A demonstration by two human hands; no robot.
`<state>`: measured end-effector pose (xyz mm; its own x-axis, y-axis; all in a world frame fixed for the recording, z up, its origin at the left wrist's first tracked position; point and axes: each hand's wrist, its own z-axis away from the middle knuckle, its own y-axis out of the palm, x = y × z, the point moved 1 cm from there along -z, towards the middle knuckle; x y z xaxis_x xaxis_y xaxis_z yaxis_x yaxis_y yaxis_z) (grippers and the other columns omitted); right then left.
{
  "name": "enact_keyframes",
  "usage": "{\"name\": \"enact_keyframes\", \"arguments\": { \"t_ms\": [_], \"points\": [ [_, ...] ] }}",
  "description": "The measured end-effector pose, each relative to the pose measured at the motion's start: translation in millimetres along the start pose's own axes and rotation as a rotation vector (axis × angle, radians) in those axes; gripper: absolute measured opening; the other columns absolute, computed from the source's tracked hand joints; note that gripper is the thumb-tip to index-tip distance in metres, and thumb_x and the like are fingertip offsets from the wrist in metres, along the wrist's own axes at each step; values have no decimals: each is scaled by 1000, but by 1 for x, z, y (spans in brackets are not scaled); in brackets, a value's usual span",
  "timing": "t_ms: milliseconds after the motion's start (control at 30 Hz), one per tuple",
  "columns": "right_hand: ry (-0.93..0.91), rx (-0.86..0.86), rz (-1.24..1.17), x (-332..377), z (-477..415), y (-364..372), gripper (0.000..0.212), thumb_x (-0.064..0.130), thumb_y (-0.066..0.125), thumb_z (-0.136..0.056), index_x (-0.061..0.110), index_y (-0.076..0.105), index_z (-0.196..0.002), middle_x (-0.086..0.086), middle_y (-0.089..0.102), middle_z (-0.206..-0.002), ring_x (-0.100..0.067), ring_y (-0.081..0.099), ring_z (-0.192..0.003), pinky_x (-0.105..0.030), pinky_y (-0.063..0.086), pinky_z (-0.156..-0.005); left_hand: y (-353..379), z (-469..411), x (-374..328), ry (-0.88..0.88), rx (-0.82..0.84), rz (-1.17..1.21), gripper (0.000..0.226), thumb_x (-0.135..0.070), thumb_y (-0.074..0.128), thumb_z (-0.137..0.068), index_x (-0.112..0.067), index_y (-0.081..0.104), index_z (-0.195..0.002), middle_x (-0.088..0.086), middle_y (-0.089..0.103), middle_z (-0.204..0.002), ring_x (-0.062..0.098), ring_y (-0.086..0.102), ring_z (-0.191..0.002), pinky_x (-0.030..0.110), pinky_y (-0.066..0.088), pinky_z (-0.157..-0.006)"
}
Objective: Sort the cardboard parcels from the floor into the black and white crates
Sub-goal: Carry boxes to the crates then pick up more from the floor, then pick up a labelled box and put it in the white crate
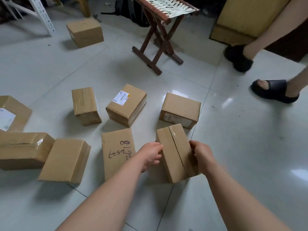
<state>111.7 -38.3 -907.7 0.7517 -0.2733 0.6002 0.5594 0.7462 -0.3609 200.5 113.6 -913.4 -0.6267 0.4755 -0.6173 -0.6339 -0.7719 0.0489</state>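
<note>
A taped cardboard parcel lies on the tiled floor just in front of me. My left hand grips its left side and my right hand grips its right side. Several more parcels lie around it: one with black handwriting to its left, one with a white label behind, one with a side label behind right. Neither crate is in view.
A folding wooden stool stands behind the parcels. Another person's legs in black sandals are at the right. More parcels lie at the left edge and far back. A white metal rack is at top left.
</note>
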Motion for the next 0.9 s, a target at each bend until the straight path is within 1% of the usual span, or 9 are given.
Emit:
{"name": "enact_keyframes", "arguments": {
  "t_ms": [133, 233, 400, 500, 533, 567, 633, 700, 900],
  "points": [
    [38, 69, -264, -9, -1, -6, 31, 18, 40, -97, 11, 71, -101, -6, 73, -104, -20, 61, -107, -44, 31, -108, -3, -18, 9, -23, 46, -9, 39, -37, 51, -97, -14, 54, -128, 3, 64, -121, 21, 56, -117, 45, 39, -110],
    [81, 142, -326, -11, 1, -1, 31, 17, 42, -96, 6, 65, -113, -10, 76, -97, -19, 63, -105, -41, 26, -111, -10, -31, 19, -95, 44, -37, 97, -60, 65, -81, -22, 13, -154, 5, 39, -150, 30, 38, -136, 45, 29, -111],
    [71, 151, -302, -11, 1, 3, 23, 2, 45, -94, -6, 60, -109, -25, 69, -112, -34, 65, -106, -35, 49, -85, -5, -44, 29, -138, -78, -217, 164, -81, 80, -27, -28, -13, -152, 10, 31, -152, 34, 39, -133, 53, 36, -109],
    [108, 67, -188, -15, -6, 4, 35, 7, 36, -98, -11, 55, -121, -25, 63, -118, -40, 56, -117, -47, 42, -103, -2, -54, 31, -103, -140, -239, 158, -81, 77, -26, -26, 0, -153, 9, 32, -151, 32, 40, -132, 52, 38, -107],
    [130, 72, -162, -17, -6, 5, 32, 8, 37, -96, -6, 60, -113, -5, 30, -131, -36, 58, -109, -43, 43, -96, -2, -54, 32, -103, -149, -236, 154, -81, 77, -28, -27, 3, -152, 9, 33, -150, 31, 41, -131, 51, 39, -107],
    [158, 92, -166, -18, -5, 7, 23, 9, 37, -93, 4, 60, -98, -4, 41, -92, -32, 57, -98, -38, 42, -83, -3, -54, 33, -110, -154, -226, 151, -81, 77, -28, -29, 6, -152, 8, 35, -148, 31, 43, -129, 51, 41, -105],
    [189, 101, -170, -22, -11, 8, 16, 10, 38, -86, 8, 54, -89, -22, 61, -102, -36, 60, -100, -36, 39, -75, -7, -55, 35, -116, -156, -187, 142, -78, 78, -31, -30, 15, -149, 8, 43, -140, 30, 48, -122, 50, 45, -100],
    [176, 78, -176, -25, -18, 6, 35, 13, 40, -89, -7, 60, -109, -24, 61, -125, -41, 54, -123, -43, 43, -92, -11, -56, 35, -95, -140, -100, 128, -69, 78, -39, -24, 24, -147, 7, 52, -131, 28, 53, -114, 46, 47, -96],
    [131, 72, -291, -20, -20, 2, 18, 17, 46, -71, 14, 59, -82, -8, 58, -85, -22, 49, -76, -33, 34, -70, -2, -50, 25, 2, -45, 75, 81, -57, 68, -65, -23, 46, -134, 5, 66, -112, 25, 60, -103, 38, 47, -83]
  ]
}}
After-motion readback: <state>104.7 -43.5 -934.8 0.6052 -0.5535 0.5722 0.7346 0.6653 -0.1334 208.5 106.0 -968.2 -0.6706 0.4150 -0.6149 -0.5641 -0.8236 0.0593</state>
